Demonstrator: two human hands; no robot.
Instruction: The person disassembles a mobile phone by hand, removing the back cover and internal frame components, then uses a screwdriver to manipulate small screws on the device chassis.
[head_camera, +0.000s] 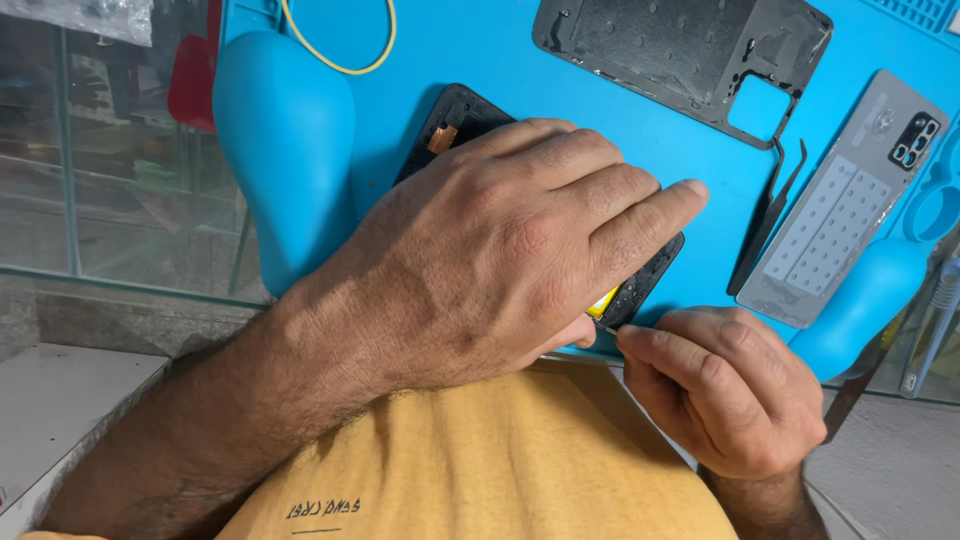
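The left hand (500, 250) lies flat on top of an opened black phone (455, 125), with the fingers spread out and pressing down, so most of the phone is hidden under it. The phone sits on a bright blue mat (660, 140), near the person's body, and only its far corner and a bit of its right edge peek out. A small yellow bit (603, 303) shows at the near edge of the phone, just under the fingers. The right hand (725, 390) is curled up tight, and its thumb and first finger pinch a thin metal tool (608, 328). The tip of the tool is right at the near edge of the phone, beside the yellow bit. Far off on the mat lies a dark phone frame (680, 55) with a square hole in one corner. To the right of it is a grey back cover (845, 200) with camera holes, and black tweezers (770, 215) lie between that cover and the phone. A yellow loop of wire (340, 62) rests at the far left of the mat. The mat lies on a glass counter (110, 190). The person wears a yellow shirt (480, 460).
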